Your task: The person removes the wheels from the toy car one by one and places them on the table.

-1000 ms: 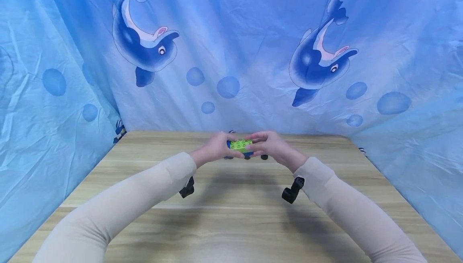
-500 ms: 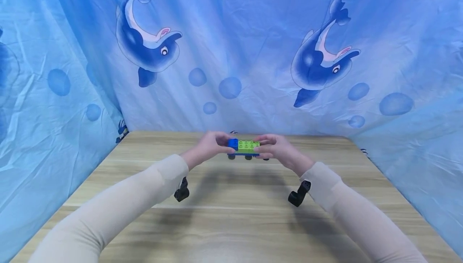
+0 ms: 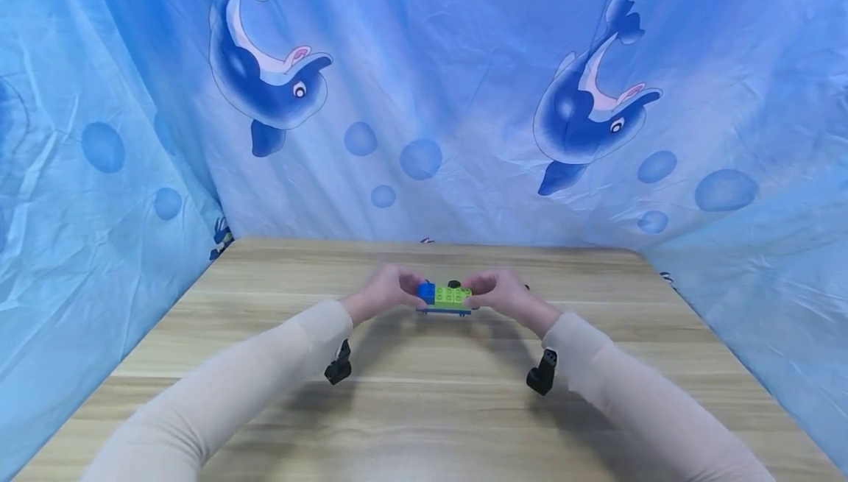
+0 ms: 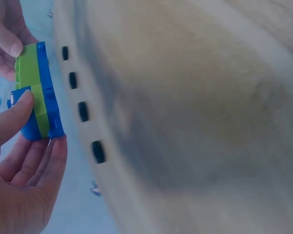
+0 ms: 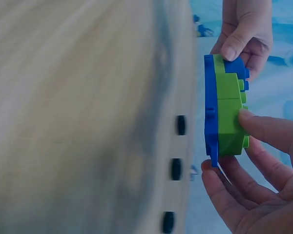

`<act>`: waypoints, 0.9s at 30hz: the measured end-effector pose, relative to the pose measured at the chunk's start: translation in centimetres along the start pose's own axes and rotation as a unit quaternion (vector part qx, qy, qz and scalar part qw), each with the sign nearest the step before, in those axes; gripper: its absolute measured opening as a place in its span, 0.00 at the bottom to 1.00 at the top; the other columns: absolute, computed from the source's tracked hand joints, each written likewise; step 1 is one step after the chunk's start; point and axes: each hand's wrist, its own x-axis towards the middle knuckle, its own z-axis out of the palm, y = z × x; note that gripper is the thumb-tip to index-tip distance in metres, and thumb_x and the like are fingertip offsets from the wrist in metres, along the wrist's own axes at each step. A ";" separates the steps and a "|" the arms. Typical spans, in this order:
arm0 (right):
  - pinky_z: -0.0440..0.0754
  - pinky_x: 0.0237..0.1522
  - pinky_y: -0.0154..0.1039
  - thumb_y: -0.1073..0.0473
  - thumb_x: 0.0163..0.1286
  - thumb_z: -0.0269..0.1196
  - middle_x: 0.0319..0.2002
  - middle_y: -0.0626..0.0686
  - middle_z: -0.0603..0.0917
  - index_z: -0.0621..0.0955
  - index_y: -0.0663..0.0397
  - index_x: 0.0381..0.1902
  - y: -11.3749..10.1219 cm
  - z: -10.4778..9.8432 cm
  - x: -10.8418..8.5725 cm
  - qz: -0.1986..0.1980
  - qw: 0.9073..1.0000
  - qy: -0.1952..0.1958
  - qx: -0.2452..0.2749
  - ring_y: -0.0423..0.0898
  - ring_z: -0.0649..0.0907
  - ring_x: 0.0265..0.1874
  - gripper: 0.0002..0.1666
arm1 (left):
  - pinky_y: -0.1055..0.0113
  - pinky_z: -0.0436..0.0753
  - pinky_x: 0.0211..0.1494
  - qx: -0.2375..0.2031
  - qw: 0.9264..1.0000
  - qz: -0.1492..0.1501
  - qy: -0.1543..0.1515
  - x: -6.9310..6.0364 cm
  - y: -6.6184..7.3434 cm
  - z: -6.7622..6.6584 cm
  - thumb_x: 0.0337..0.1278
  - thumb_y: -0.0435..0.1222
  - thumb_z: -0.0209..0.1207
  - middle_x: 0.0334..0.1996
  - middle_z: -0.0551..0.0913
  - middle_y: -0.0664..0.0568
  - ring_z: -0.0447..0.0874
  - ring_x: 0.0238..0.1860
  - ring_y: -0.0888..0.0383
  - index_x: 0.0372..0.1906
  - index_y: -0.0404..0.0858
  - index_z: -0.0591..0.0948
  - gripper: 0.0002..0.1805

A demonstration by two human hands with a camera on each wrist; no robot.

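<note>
My left hand [image 3: 389, 294] and right hand [image 3: 509, 296] hold a built-up toy brick piece [image 3: 453, 296] between them, raised off the table. It has lime green bricks [image 5: 229, 114] with round studs, on a flat blue base [image 4: 45, 73]. A blue brick [image 3: 427, 291] with a rounded side sits at its left end. In the left wrist view my left thumb presses the blue brick while the fingers support the base's end from beneath. At the right end, my right thumb lies against the green side, with fingers curled under, as the right wrist view shows.
Several small black discs [image 4: 83, 111] stand in a row on the wooden table [image 3: 424, 408] near its far edge; in the head view the bricks and hands partly hide them. A blue dolphin-print curtain [image 3: 424, 99] hangs behind and along both sides.
The brick piece shifted so that its blue end brick came into view at the left. Both hands have since brought it lower and closer to me, showing a black disc behind it.
</note>
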 end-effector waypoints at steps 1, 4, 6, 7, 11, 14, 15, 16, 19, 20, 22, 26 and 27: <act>0.78 0.51 0.45 0.58 0.56 0.73 0.43 0.50 0.87 0.85 0.50 0.45 0.3 0.2 0.0 0.003 1.000 0.000 -0.005 0.43 0.83 0.43 0.17 | 0.60 0.80 0.55 0.009 1.000 -0.001 0.000 0.0 -0.3 0.3 0.42 0.33 0.74 0.41 0.88 0.47 0.86 0.44 0.55 0.44 0.37 0.85 0.19; 0.79 0.51 0.44 0.60 0.54 0.73 0.40 0.48 0.87 0.86 0.50 0.42 1.2 1.0 0.0 0.012 1.000 0.001 -0.011 0.43 0.83 0.41 0.15 | 0.60 0.80 0.55 0.024 1.000 -0.001 -0.004 -0.1 -1.1 1.1 0.39 0.34 0.75 0.39 0.88 0.48 0.86 0.42 0.56 0.43 0.37 0.85 0.20; 0.79 0.51 0.43 0.60 0.54 0.74 0.39 0.47 0.87 0.86 0.49 0.41 1.7 1.5 0.1 0.014 1.000 0.001 -0.015 0.42 0.83 0.41 0.15 | 0.60 0.81 0.54 0.028 1.000 -0.002 -0.007 -0.2 -1.5 1.5 0.38 0.34 0.76 0.38 0.88 0.48 0.86 0.41 0.56 0.42 0.37 0.84 0.20; 0.79 0.51 0.44 0.61 0.54 0.74 0.39 0.47 0.87 0.86 0.49 0.40 1.8 1.7 0.1 0.012 1.000 0.001 -0.016 0.42 0.83 0.41 0.14 | 0.60 0.81 0.53 0.028 1.000 -0.002 -0.008 -0.3 -1.7 1.7 0.37 0.33 0.76 0.38 0.88 0.47 0.86 0.41 0.56 0.42 0.36 0.84 0.21; 0.79 0.50 0.43 0.62 0.52 0.74 0.38 0.46 0.87 0.86 0.49 0.38 2.3 2.3 0.0 0.005 0.999 -0.002 -0.036 0.41 0.83 0.39 0.13 | 0.60 0.81 0.52 0.022 1.000 -0.009 -0.016 -0.6 -2.3 2.1 0.35 0.31 0.76 0.37 0.88 0.47 0.85 0.39 0.56 0.41 0.36 0.84 0.21; 0.79 0.50 0.44 0.62 0.51 0.75 0.36 0.46 0.87 0.86 0.48 0.37 2.4 2.5 -0.1 -0.003 0.998 0.000 -0.066 0.40 0.83 0.38 0.13 | 0.61 0.81 0.51 0.026 0.999 -0.007 -0.019 -0.7 -2.6 2.5 0.34 0.31 0.76 0.36 0.87 0.50 0.84 0.38 0.58 0.39 0.37 0.84 0.20; 0.79 0.50 0.44 0.62 0.51 0.75 0.36 0.46 0.87 0.86 0.48 0.37 2.4 2.5 -0.2 -0.007 0.997 0.001 -0.077 0.40 0.83 0.38 0.13 | 0.61 0.81 0.50 0.031 0.999 -0.002 -0.020 -0.6 -2.7 2.7 0.34 0.31 0.76 0.35 0.87 0.51 0.84 0.37 0.58 0.38 0.38 0.85 0.19; 0.78 0.50 0.45 0.61 0.51 0.75 0.36 0.45 0.87 0.86 0.47 0.36 2.4 2.6 -0.2 -0.007 0.996 0.001 -0.084 0.40 0.83 0.38 0.13 | 0.62 0.81 0.49 0.038 0.999 0.000 -0.020 -0.6 -2.7 2.8 0.34 0.31 0.76 0.35 0.87 0.52 0.83 0.37 0.59 0.38 0.39 0.85 0.18; 0.78 0.50 0.46 0.61 0.51 0.75 0.36 0.45 0.86 0.86 0.47 0.36 2.2 2.7 -0.5 -0.010 0.994 -0.001 -0.105 0.41 0.83 0.38 0.13 | 0.64 0.80 0.46 0.056 0.998 0.015 -0.018 -0.7 -2.7 3.0 0.33 0.31 0.76 0.33 0.86 0.52 0.81 0.35 0.59 0.36 0.38 0.85 0.17; 0.78 0.50 0.46 0.61 0.51 0.76 0.36 0.45 0.86 0.86 0.47 0.36 2.1 2.7 -0.5 -0.012 0.994 -0.002 -0.108 0.41 0.83 0.38 0.13 | 0.64 0.80 0.45 0.060 0.998 0.017 -0.018 -0.7 -2.7 3.1 0.33 0.31 0.76 0.32 0.86 0.52 0.81 0.35 0.59 0.35 0.37 0.85 0.17; 0.79 0.50 0.46 0.61 0.51 0.75 0.35 0.46 0.86 0.85 0.49 0.36 2.0 2.8 -0.7 -0.014 0.994 -0.007 -0.109 0.42 0.83 0.38 0.13 | 0.64 0.80 0.45 0.067 0.998 0.016 -0.016 -0.8 -2.5 3.2 0.33 0.31 0.76 0.32 0.85 0.52 0.80 0.35 0.59 0.35 0.37 0.86 0.16; 0.78 0.50 0.47 0.62 0.52 0.75 0.35 0.48 0.86 0.84 0.51 0.37 2.1 2.9 -0.7 -0.011 0.996 -0.016 -0.089 0.42 0.83 0.37 0.13 | 0.62 0.80 0.47 0.074 0.997 0.013 -0.016 -1.1 -2.3 3.2 0.33 0.30 0.76 0.32 0.86 0.52 0.80 0.35 0.59 0.35 0.37 0.85 0.17; 0.78 0.51 0.47 0.62 0.52 0.74 0.36 0.48 0.86 0.84 0.51 0.37 2.1 2.9 -0.6 -0.008 0.996 -0.017 -0.082 0.42 0.83 0.38 0.14 | 0.62 0.80 0.47 0.078 0.997 0.013 -0.017 -1.1 -2.3 3.2 0.32 0.30 0.76 0.32 0.85 0.52 0.80 0.35 0.59 0.35 0.37 0.85 0.17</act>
